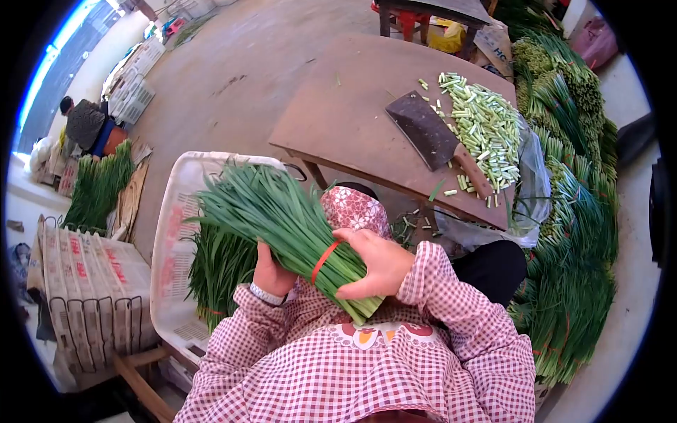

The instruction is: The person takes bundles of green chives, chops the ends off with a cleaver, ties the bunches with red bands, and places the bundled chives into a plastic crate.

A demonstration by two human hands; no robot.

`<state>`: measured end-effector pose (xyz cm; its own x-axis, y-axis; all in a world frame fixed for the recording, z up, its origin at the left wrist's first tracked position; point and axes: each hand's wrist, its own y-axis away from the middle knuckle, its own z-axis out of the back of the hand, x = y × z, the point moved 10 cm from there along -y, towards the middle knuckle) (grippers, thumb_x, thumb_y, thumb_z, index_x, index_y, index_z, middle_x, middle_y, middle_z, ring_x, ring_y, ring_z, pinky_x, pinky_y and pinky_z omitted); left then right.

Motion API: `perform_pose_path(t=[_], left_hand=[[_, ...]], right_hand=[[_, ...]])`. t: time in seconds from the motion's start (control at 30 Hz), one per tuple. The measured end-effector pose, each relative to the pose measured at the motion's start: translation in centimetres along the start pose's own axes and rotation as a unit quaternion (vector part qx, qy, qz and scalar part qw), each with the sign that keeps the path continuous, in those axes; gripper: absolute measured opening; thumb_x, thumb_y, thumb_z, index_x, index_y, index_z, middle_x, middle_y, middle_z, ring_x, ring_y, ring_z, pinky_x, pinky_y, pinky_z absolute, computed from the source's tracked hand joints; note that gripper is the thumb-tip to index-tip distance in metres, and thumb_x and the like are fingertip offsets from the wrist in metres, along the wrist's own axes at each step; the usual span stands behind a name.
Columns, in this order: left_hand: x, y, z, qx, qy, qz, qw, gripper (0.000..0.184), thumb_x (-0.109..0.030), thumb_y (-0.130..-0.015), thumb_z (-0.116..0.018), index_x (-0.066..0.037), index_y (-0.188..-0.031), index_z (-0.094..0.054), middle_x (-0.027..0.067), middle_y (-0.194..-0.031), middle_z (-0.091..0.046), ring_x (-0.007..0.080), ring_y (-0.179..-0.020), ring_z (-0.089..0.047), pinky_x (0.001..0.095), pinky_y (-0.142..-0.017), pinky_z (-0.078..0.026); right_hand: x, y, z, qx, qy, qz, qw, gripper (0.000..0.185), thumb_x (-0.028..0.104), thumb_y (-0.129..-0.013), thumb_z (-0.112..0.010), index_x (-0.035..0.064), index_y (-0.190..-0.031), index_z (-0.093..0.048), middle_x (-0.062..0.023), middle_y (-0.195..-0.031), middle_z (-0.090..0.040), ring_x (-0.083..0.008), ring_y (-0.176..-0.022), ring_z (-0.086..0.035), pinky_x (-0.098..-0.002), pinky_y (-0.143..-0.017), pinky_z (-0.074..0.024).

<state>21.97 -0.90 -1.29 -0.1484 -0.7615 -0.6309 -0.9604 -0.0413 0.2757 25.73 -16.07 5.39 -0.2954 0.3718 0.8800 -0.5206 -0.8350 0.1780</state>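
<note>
A thick bunch of garlic chives point(264, 208) lies across my lap, its leaf tips pointing up and left, its cut ends toward my chest. A red band point(325, 261) circles it near the cut ends. My right hand point(377, 264) wraps over the bunch beside the band, thumb and fingers on either side. From below, my left hand point(273, 271) cups the bunch; some of its fingers are hidden under the leaves. Left of me, more chives point(222, 264) lie in a white plastic crate point(171, 233), partly covered by the held bunch.
A cleaver point(423, 130) rests on the low wooden table point(335, 92) ahead, beside a heap of chopped stem ends point(483, 123). Piled chive bunches point(571, 268) line the right wall. Stacked crates point(92, 296) stand at left; another person point(92, 127) sits farther back.
</note>
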Motion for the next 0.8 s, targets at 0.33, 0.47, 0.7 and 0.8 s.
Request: perform_pose_path(t=[0.33, 0.47, 0.7, 0.8], left_hand=[[-4.2, -4.3, -4.7, 0.076, 0.138, -0.064, 0.985, 0.047, -0.040, -0.088, -0.056, -0.005, -0.119, -0.058, 0.0099, -0.118, -0.063, 0.0274, -0.108, -0.060, 0.0458, -0.094, -0.049], [-3.2, -7.3, -7.5, 0.119, 0.176, -0.063, 0.975, 0.045, -0.039, -0.086, -0.061, -0.007, -0.116, -0.060, 0.0090, -0.115, -0.064, 0.0267, -0.103, -0.061, 0.0442, -0.093, -0.050], [-4.2, -7.8, -17.7, 0.267, 0.218, 0.007, 0.939, 0.069, -0.057, -0.087, -0.055, -0.008, -0.134, -0.046, 0.0118, -0.133, -0.052, 0.0318, -0.119, -0.052, 0.0483, -0.103, -0.040], [-3.8, -7.6, -17.0, 0.304, 0.074, 0.038, 0.949, 0.079, -0.068, -0.083, -0.050, -0.008, -0.135, -0.044, 0.0118, -0.136, -0.049, 0.0324, -0.121, -0.048, 0.0531, -0.102, -0.038]], right_hand=[[-2.5, 3.0, 1.6, 0.018, -0.255, -0.024, 0.966, 0.106, 0.038, -0.072, -0.080, -0.0033, -0.145, -0.016, -0.0235, -0.137, -0.040, -0.0327, -0.123, -0.046, -0.0422, -0.104, -0.0366], [-0.3, 3.5, 2.3, -0.067, -0.326, 0.036, 0.942, 0.100, 0.030, -0.073, -0.080, -0.0040, -0.144, -0.019, -0.0186, -0.136, -0.044, -0.0237, -0.125, -0.043, -0.0351, -0.108, -0.0298], [2.3, 5.4, 7.2, -0.088, -0.482, 0.081, 0.868, 0.087, 0.021, -0.070, -0.078, -0.0004, -0.140, -0.031, -0.0110, -0.129, -0.051, -0.0186, -0.117, -0.049, -0.0350, -0.102, -0.0368], [3.8, 6.3, 8.9, -0.093, -0.504, 0.098, 0.853, 0.086, 0.022, -0.070, -0.078, -0.0007, -0.139, -0.032, -0.0111, -0.127, -0.052, -0.0187, -0.115, -0.051, -0.0349, -0.101, -0.0386]])
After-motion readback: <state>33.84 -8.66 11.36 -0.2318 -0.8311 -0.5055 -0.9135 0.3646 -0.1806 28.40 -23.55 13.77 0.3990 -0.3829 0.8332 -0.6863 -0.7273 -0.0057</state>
